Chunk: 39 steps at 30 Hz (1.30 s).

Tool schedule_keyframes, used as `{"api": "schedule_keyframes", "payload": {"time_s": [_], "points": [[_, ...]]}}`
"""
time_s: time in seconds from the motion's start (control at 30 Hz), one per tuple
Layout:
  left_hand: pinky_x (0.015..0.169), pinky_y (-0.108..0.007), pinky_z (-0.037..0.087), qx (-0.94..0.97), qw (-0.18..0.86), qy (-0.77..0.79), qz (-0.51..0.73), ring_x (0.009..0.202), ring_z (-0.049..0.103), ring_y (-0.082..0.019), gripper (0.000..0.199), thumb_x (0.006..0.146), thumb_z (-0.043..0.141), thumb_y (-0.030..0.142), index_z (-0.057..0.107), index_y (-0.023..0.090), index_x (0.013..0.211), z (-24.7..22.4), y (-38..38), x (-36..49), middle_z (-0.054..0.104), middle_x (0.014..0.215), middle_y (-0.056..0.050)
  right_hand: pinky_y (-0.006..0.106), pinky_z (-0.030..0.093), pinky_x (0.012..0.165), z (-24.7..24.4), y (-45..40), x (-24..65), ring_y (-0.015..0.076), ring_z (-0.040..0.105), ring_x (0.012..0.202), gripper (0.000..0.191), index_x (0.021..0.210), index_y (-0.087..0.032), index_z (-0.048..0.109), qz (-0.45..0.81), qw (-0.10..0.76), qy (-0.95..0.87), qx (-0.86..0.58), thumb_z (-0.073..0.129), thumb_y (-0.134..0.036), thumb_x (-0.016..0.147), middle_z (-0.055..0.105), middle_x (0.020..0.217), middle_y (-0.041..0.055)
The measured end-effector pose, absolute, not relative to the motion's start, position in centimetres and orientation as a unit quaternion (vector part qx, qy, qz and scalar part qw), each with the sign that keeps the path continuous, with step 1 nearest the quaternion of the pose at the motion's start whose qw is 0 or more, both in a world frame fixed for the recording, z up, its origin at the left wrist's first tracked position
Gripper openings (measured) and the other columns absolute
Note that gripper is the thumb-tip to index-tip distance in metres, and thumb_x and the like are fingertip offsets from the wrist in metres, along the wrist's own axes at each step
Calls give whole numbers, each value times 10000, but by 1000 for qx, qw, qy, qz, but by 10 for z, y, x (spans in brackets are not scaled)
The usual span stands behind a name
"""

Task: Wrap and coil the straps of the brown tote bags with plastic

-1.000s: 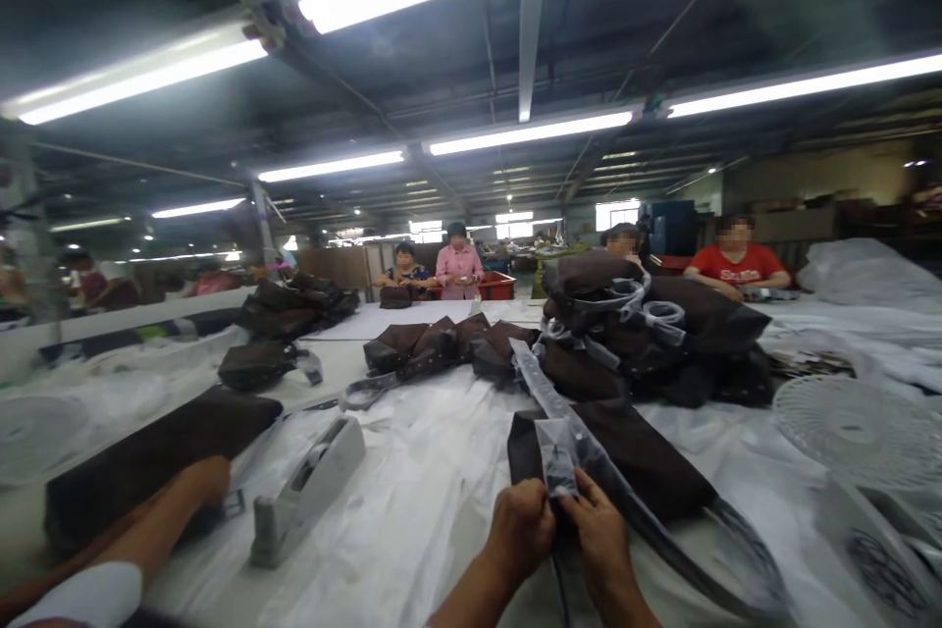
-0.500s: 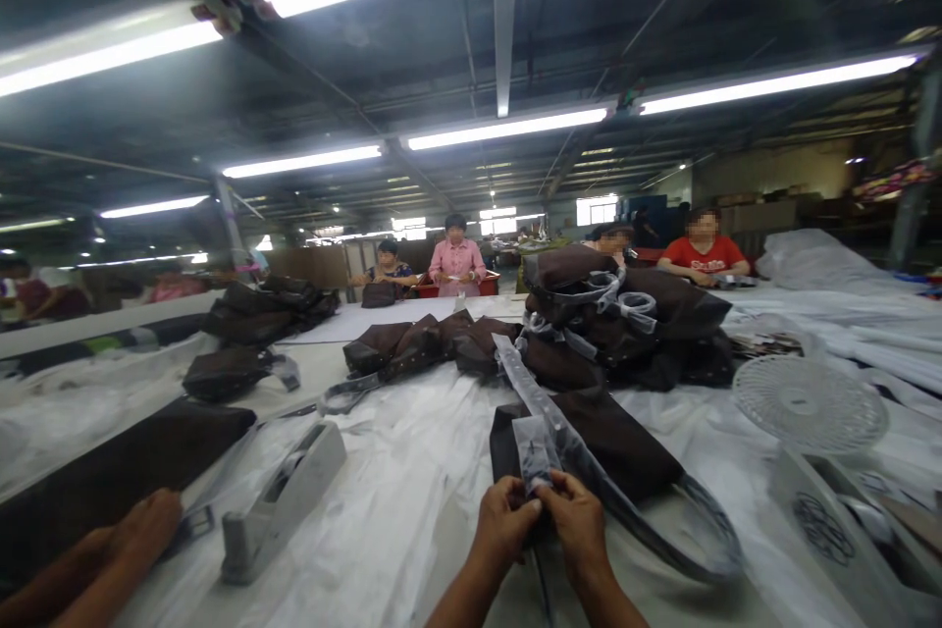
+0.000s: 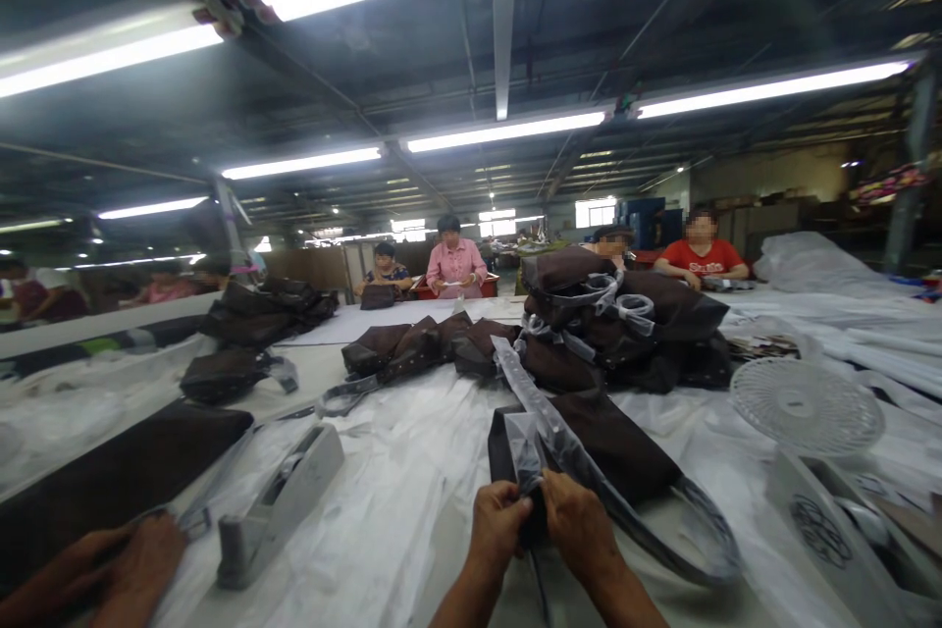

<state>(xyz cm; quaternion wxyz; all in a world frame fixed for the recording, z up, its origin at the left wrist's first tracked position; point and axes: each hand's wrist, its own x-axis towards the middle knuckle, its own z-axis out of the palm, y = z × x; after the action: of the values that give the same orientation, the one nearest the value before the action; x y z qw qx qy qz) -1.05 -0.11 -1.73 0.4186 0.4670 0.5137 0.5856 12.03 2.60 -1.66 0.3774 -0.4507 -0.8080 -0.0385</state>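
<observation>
A dark brown bag (image 3: 614, 442) lies in front of me, its long strap (image 3: 541, 397) wrapped in clear plastic and looping round to the right. At the bag's near end sits a piece of clear plastic film (image 3: 522, 437). My left hand (image 3: 497, 525) is closed, pinching the lower part of that film between thumb and fingers. Close beside it, my right hand (image 3: 581, 520) is also closed, with its fingertips at the film's right edge. What lies beneath the fingers is partly hidden. A thin dark strip hangs down between my wrists.
Grey tape dispensers stand left (image 3: 284, 500) and right (image 3: 846, 530), beside a white fan (image 3: 806, 402). More brown bags (image 3: 625, 314) are piled ahead. At left, a co-worker's hands (image 3: 143, 549) work at another bag (image 3: 125, 471). Several people sit or stand across the table.
My right hand has shifted slightly right and turned, opening a small gap from the left hand. The film looks more creased. The co-worker's hands at left have moved slightly down.
</observation>
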Motion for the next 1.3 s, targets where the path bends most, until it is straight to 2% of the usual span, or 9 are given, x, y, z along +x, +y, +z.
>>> {"api": "schedule_keyframes", "payload": {"time_s": [0.07,0.13,0.33,0.5,0.63,0.8,0.9,1.07,1.3], "points": [[244,-199,274,458,416,517,591,282,357,-82,159,560,585,287,556,130,552,-17,-2,-9,424,379,51,276,372,549,-18,26,122,187,595,583,309,699,-181,566,-101,368,-812,-441,330,-87,875,602,643,52],[247,-198,286,450,417,517,596,284,365,-79,161,563,587,276,584,116,575,-16,-3,-8,444,391,46,286,330,523,-21,26,122,191,566,555,285,662,-190,527,-144,371,-811,-429,348,-56,838,570,620,45],[271,-181,288,424,477,450,625,326,421,-77,417,556,650,242,663,79,940,-12,-7,-11,633,562,-13,287,303,539,-30,23,119,197,540,591,219,700,-199,487,-169,400,-825,-362,356,-48,788,555,643,45],[282,-185,260,385,449,482,647,290,374,-70,234,536,658,223,661,93,731,-21,-5,-13,558,424,26,284,278,513,-35,18,117,179,521,529,235,692,-206,453,-181,408,-818,-363,326,-40,798,535,601,31],[439,-207,406,369,419,487,672,454,528,-112,184,517,674,185,663,115,687,-26,-5,-13,644,533,-11,290,274,509,-39,14,117,179,520,509,258,683,-209,455,-189,400,-816,-373,309,-56,830,525,590,29],[521,-211,425,386,365,502,683,522,544,-112,99,528,689,177,659,129,608,-29,-7,-14,642,550,-3,281,286,512,-47,12,114,158,527,501,317,661,-207,466,-149,427,-813,-368,280,-136,908,525,582,16],[504,-211,425,398,385,488,675,529,559,-123,147,549,694,208,669,124,667,-31,-8,-16,656,576,-16,259,306,518,-53,12,109,138,543,511,377,658,-195,481,-88,458,-797,-384,249,-198,955,537,583,13],[345,-186,308,441,438,464,631,404,459,-87,289,577,693,271,706,94,804,-28,-15,-24,673,632,-41,250,349,563,-58,13,102,155,589,601,386,720,-179,527,-37,441,-815,-374,224,-191,960,583,657,41],[410,-182,326,408,444,429,673,488,521,-101,328,564,709,222,726,102,869,-29,-18,-30,713,730,-70,281,284,497,-57,19,109,165,574,506,342,673,-184,504,-106,391,-843,-355,261,-145,910,557,596,34]]}}
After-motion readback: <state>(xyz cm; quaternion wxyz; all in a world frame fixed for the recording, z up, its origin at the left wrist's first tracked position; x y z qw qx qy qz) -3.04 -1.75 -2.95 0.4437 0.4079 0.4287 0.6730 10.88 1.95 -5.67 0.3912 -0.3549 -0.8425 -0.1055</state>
